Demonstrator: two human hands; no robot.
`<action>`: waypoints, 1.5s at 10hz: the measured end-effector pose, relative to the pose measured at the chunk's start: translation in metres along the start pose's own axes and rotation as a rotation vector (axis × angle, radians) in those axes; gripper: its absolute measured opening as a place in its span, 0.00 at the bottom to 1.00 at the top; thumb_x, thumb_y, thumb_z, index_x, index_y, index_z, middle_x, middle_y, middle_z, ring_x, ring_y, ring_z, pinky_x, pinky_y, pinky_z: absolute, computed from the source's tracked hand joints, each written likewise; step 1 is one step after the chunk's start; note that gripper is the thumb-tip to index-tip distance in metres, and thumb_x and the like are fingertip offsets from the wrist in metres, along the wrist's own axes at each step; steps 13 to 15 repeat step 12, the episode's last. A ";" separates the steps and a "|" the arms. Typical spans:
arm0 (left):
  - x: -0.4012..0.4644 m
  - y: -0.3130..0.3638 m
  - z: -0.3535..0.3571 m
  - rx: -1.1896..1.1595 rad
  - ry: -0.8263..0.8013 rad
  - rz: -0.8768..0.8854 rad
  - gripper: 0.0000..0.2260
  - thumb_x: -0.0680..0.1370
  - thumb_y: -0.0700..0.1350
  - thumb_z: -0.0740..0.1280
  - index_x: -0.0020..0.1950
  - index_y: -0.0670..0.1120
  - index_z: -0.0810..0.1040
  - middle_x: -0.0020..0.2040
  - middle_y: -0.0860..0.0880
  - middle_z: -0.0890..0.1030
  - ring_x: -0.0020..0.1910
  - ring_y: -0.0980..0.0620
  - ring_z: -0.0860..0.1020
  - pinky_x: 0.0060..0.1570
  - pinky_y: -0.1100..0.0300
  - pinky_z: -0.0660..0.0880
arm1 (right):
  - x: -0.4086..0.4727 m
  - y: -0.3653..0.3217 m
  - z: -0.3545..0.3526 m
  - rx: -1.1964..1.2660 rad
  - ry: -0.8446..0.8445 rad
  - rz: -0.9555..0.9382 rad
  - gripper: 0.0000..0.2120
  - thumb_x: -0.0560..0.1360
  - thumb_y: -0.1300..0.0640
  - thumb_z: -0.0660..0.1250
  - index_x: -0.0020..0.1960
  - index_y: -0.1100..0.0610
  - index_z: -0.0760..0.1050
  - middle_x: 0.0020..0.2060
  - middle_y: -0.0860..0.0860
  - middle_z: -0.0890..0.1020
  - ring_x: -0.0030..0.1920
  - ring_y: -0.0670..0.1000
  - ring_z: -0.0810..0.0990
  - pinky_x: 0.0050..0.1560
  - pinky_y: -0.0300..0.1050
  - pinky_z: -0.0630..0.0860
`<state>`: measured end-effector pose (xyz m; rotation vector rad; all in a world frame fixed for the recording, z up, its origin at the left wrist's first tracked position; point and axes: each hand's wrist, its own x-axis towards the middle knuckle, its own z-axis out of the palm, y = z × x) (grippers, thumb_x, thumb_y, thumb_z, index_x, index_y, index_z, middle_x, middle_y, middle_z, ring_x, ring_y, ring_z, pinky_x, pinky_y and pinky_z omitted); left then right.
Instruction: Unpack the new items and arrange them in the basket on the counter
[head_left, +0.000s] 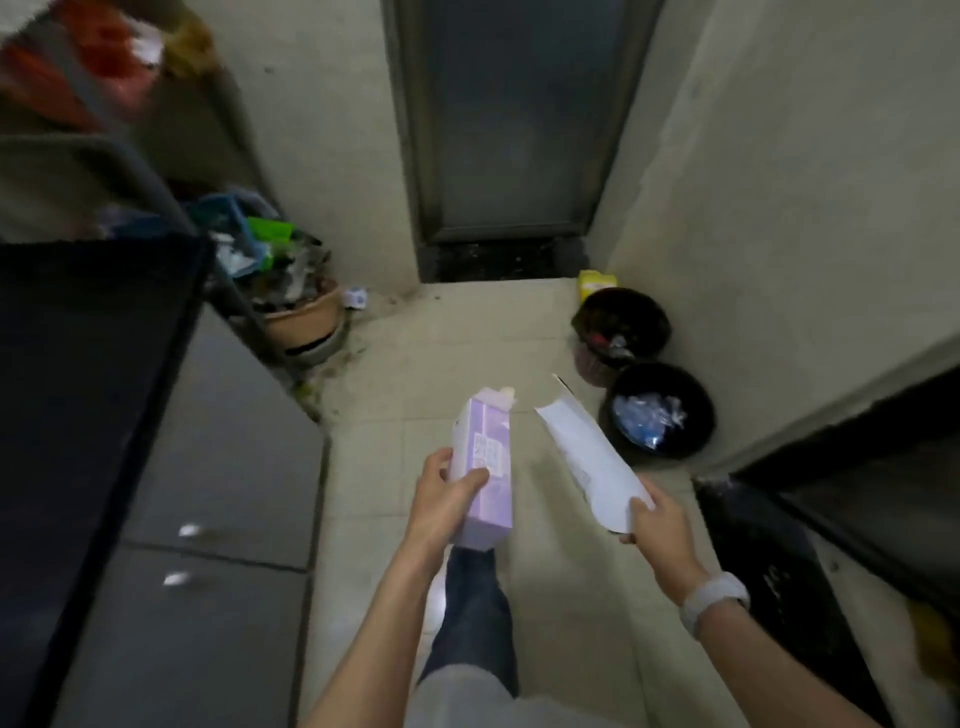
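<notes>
- Two hands are full: the left hand (448, 498) grips a lilac product box (484, 467) at frame centre, and the right hand (655, 517) pinches its empty white outer carton (587, 462) beside it.
- Best to drop the carton squarely into the nearer black-lined bin (655, 410), centre right, keeping the box upright.
- The basket is not identifiable; the dark surface (78, 374) at left is cut off, and the box's print is blurred.
</notes>
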<state>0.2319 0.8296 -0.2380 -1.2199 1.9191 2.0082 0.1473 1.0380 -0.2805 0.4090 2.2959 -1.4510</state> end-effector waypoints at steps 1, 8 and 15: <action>0.066 0.030 0.065 0.027 -0.127 -0.091 0.13 0.75 0.43 0.63 0.59 0.45 0.69 0.50 0.46 0.76 0.45 0.48 0.77 0.37 0.58 0.72 | 0.056 0.002 -0.032 0.155 0.106 0.149 0.18 0.74 0.68 0.53 0.62 0.63 0.71 0.51 0.57 0.74 0.46 0.57 0.75 0.32 0.45 0.76; 0.496 0.006 0.471 0.677 -0.512 -0.095 0.24 0.77 0.53 0.63 0.68 0.42 0.68 0.67 0.42 0.72 0.61 0.48 0.72 0.61 0.55 0.70 | 0.509 0.118 -0.070 0.588 0.300 0.697 0.12 0.79 0.64 0.53 0.60 0.55 0.64 0.36 0.53 0.70 0.40 0.55 0.73 0.62 0.55 0.71; 0.452 0.064 0.488 0.991 -0.701 0.152 0.03 0.78 0.42 0.62 0.47 0.47 0.74 0.41 0.50 0.77 0.47 0.51 0.71 0.36 0.67 0.62 | 0.507 0.064 -0.143 0.354 0.155 0.638 0.18 0.78 0.62 0.55 0.67 0.63 0.66 0.58 0.60 0.75 0.53 0.55 0.72 0.56 0.48 0.70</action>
